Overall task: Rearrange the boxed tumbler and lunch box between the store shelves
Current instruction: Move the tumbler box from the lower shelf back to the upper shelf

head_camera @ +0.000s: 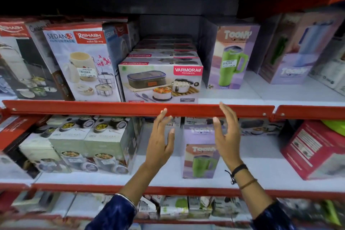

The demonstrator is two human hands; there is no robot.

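Observation:
A white Varmora lunch box carton [160, 82] stands at the front of the upper shelf, with more of the same behind it. To its right stands a lilac Toony tumbler box [232, 56] showing a green mug. A second Toony tumbler box [198, 157] stands on the lower shelf. My left hand [161, 142] and my right hand [226, 136] are raised in front of the red shelf rail [112, 109], fingers spread, holding nothing. The right hand partly covers the lower tumbler box.
Rishabh Sedan lunch pack boxes [82, 61] fill the upper shelf's left. More Toony boxes [296, 52] stand at the upper right. Green-white lunch box cartons [89, 142] sit lower left, a red carton [313, 147] lower right. White shelf surface shows between the boxes.

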